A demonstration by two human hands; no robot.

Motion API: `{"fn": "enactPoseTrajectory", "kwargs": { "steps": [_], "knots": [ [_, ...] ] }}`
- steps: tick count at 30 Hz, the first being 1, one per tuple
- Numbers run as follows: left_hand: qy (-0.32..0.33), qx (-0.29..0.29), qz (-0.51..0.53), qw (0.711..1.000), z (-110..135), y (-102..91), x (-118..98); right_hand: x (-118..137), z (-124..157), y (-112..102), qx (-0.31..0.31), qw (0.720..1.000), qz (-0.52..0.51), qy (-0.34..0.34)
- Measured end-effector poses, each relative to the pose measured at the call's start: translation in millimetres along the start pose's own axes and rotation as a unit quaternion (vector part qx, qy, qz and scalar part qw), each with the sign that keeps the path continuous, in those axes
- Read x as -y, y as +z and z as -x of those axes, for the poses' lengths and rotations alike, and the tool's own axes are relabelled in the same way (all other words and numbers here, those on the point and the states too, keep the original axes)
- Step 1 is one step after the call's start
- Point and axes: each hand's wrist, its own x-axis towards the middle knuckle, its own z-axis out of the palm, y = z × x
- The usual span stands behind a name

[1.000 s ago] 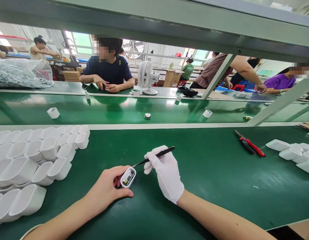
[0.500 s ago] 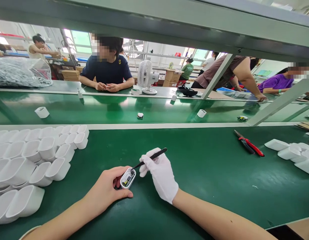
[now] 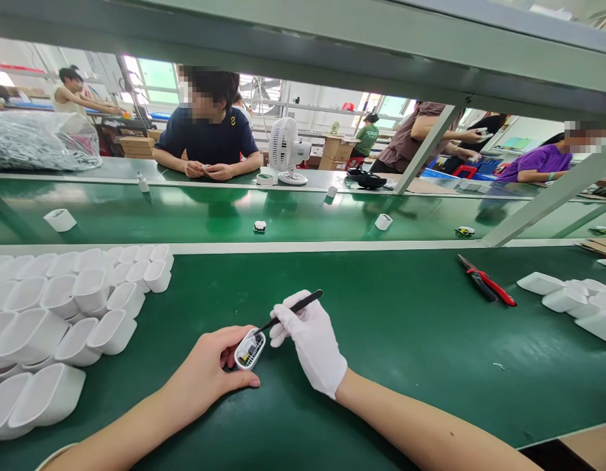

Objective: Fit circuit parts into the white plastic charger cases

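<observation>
Between the thumb and fingers of my bare left hand (image 3: 219,366) is a small white oval housing (image 3: 250,350), its opening turned up toward me. Inside it I see a circuit board with dark and yellowish parts. My right hand (image 3: 312,343), in a white glove, is closed around black tweezers (image 3: 297,305). Their tip reaches the upper edge of the housing's opening; whether it touches a part inside, I cannot tell.
Rows of white oval cases (image 3: 62,340) stand at the left, and more white cases (image 3: 577,301) lie at the right. Red-and-black pliers (image 3: 486,281) rest nearby. Beyond a pale rail, a green belt (image 3: 204,222) carries small parts. A person (image 3: 209,137) sits across beside a fan (image 3: 286,150).
The parts on the belt have shifted left. My hands keep nearly the same pose, with the tweezers still at the housing. The standing person at the far right has raised their arms.
</observation>
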Motion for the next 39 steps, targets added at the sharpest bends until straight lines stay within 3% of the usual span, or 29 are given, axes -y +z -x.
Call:
{"fn": "enactPoseTrajectory", "kwargs": {
  "steps": [9, 19, 26, 39],
  "knots": [
    [-0.027, 0.015, 0.014, 0.999, -0.5, -1.3, -0.5, 4.6, -1.3, -0.2, -0.01, 1.0, -0.007, -0.004],
    [-0.031, 0.027, 0.028, 0.999, 0.7, -1.1, 0.7, -3.3, -6.5, -1.7, -0.002, 0.999, -0.022, 0.039],
    [-0.029, 0.031, 0.032, 0.999, -1.3, -3.0, -2.1, -6.5, -10.3, 0.3, 0.064, 0.994, -0.01, 0.092],
    [-0.024, 0.029, 0.034, 0.999, 0.4, -1.9, -4.5, -6.9, -13.7, -0.3, 0.048, 0.996, -0.019, 0.067]
  ]
}}
